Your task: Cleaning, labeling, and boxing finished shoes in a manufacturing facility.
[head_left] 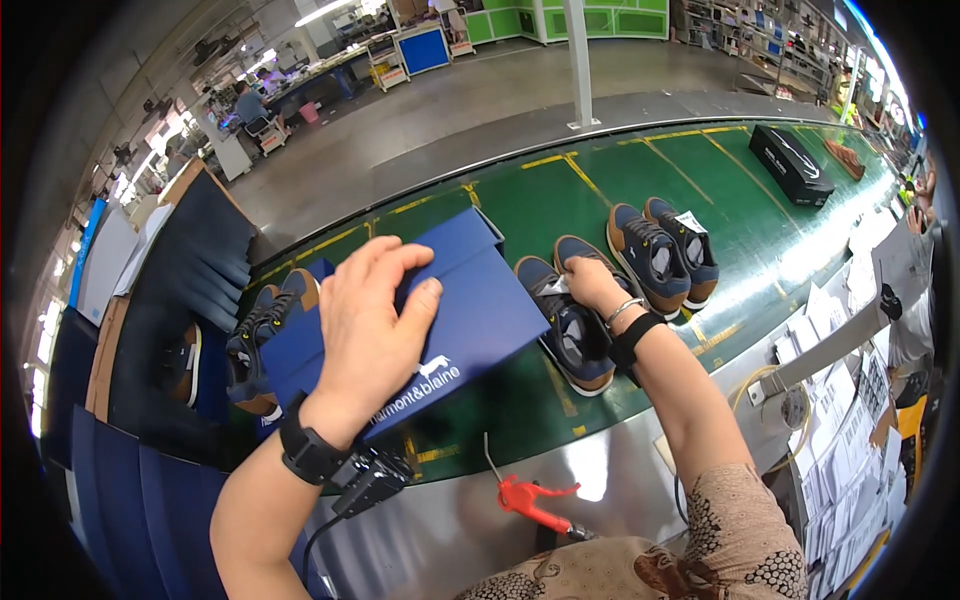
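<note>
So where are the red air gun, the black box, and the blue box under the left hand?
Red air gun (522, 497): head view, on its body.
Black box (790, 162): head view, on its top.
Blue box (478, 300): head view, on its upper face.

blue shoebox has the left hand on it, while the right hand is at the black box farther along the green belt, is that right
Not quite: in the head view, the right hand is at the pair of dark blue shoes beside the blue shoebox, not at the black box. The left hand is indeed on the shoebox.
</note>
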The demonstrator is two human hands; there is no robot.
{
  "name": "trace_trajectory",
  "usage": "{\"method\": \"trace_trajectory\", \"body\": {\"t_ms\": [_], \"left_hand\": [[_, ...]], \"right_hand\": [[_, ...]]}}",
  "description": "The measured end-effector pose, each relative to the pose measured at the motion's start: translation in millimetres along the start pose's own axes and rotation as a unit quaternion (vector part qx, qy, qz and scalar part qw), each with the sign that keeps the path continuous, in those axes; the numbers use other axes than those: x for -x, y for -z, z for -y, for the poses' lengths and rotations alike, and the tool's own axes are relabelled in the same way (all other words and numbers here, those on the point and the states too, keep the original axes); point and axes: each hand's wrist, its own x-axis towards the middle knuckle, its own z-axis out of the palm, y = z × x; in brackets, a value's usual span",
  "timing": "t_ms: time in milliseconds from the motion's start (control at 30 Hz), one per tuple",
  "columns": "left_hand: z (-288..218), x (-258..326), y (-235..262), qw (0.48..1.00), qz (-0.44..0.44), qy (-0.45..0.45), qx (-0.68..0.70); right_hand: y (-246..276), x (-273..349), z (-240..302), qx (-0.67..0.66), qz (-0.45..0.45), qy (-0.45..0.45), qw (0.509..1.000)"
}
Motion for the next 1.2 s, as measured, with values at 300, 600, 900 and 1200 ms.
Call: {"method": "trace_trajectory", "body": {"t_ms": [300, 600, 900, 1200], "left_hand": [[-3, 5, 3, 1.0, 0.002, -0.009, 0.011], [5, 10, 7, 0.992, 0.009, 0.022, 0.127], [2, 17, 12, 0.989, 0.064, 0.02, 0.132], [11, 18, 20, 0.988, 0.114, -0.005, 0.102]], "right_hand": [[2, 4, 21, 0.007, -0.135, 0.027, 0.99], [128, 90, 150, -0.462, -0.211, 0.206, 0.837], [125, 103, 158, -0.56, -0.004, 0.133, 0.817], [136, 90, 179, -0.295, -0.028, 0.155, 0.943]]}}
